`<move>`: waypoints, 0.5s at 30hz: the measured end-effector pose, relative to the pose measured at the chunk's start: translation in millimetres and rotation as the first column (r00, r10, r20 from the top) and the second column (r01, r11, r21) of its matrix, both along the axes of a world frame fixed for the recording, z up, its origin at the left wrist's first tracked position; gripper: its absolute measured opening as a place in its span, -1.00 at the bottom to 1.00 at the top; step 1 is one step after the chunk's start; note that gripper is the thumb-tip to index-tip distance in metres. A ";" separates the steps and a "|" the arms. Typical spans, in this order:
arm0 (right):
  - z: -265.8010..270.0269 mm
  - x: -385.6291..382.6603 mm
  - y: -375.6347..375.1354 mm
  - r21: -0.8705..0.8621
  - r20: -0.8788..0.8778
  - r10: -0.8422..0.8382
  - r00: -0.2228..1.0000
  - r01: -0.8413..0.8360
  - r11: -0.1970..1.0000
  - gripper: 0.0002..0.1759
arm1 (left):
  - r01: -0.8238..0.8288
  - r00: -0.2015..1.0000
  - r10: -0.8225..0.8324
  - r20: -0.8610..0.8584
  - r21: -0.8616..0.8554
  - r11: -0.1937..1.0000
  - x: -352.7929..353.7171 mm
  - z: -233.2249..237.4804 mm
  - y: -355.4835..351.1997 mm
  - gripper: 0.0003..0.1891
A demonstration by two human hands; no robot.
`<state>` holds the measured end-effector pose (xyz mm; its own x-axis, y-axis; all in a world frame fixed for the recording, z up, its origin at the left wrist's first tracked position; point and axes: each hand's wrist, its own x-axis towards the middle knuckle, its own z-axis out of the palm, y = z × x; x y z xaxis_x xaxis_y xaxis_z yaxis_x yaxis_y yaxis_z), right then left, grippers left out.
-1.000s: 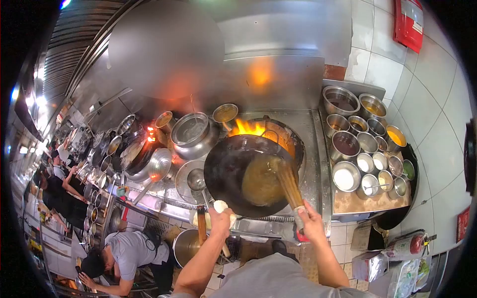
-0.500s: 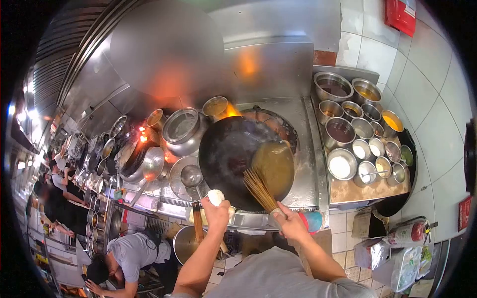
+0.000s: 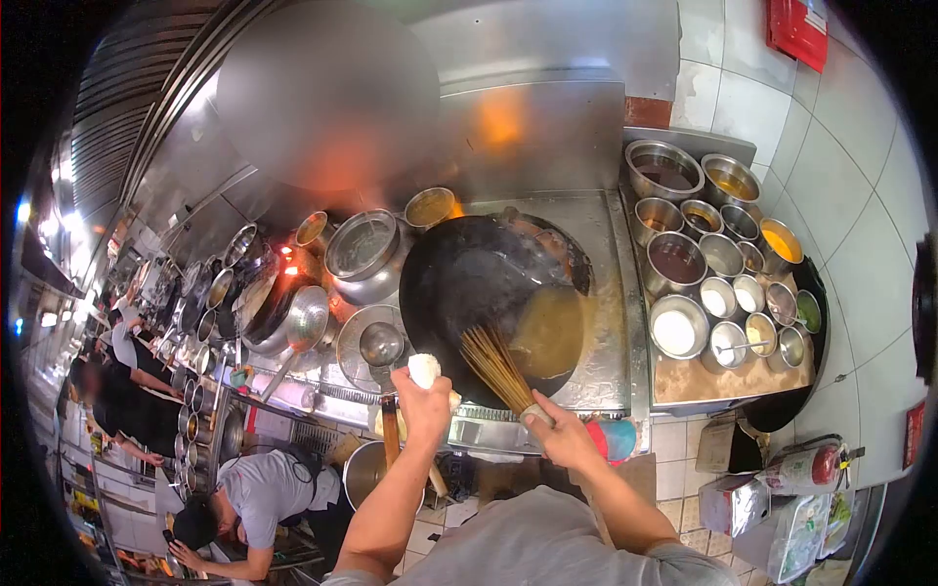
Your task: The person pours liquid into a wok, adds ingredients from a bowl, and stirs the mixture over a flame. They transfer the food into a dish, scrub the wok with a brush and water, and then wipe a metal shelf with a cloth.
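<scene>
A large dark wok (image 3: 449,283) sits on the stove in front of me, with murky liquid (image 3: 549,332) pooled at its right side. My right hand (image 3: 564,433) is closed round the handle of a bamboo brush (image 3: 495,369), whose bristles lie inside the wok at its lower part. At the wok's lower left edge, my left hand (image 3: 423,405) is wrapped round a white cloth (image 3: 424,369). The wok's handle is hidden under that cloth and hand. Just left of my left hand is a ladle (image 3: 381,344) over a round strainer.
Sauce and seasoning bowls (image 3: 675,262) stand on the right counter. Left of the wok are a lidded pot (image 3: 362,244), a perforated skimmer (image 3: 308,317) and flames (image 3: 290,269). A person in grey (image 3: 269,498) bends at lower left; others stand farther left. A fire extinguisher (image 3: 806,469) is at lower right.
The wok has tilted differently, and the liquid's pool has changed shape. My right hand and the brush have shifted left, with the bristles nearer the wok's lower left.
</scene>
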<state>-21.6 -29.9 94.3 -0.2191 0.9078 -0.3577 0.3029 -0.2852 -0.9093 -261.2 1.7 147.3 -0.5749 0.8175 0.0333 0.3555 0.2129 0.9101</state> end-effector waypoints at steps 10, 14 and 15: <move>23.7 -18.1 30.6 0.172 0.025 0.083 0.996 -0.087 0.981 -0.26 | 0.018 0.994 -0.013 -0.112 0.042 0.999 16.1 17.0 6.7 -0.46; 33.7 -48.8 75.2 0.349 -0.030 0.027 0.999 -0.015 0.937 -0.25 | 0.051 0.975 -0.046 -0.218 0.017 0.999 23.6 21.7 3.2 -0.44; 32.1 -59.8 93.1 0.396 -0.066 -0.019 0.998 0.043 0.917 -0.26 | 0.061 0.969 -0.058 -0.238 0.002 0.998 27.7 25.2 1.2 -0.43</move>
<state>-81.4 63.1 126.4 -0.1984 0.9790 0.0460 0.2414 0.0944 -0.9658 -233.6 2.9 172.5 -0.4999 0.8490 0.1711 0.5740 0.1769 0.7995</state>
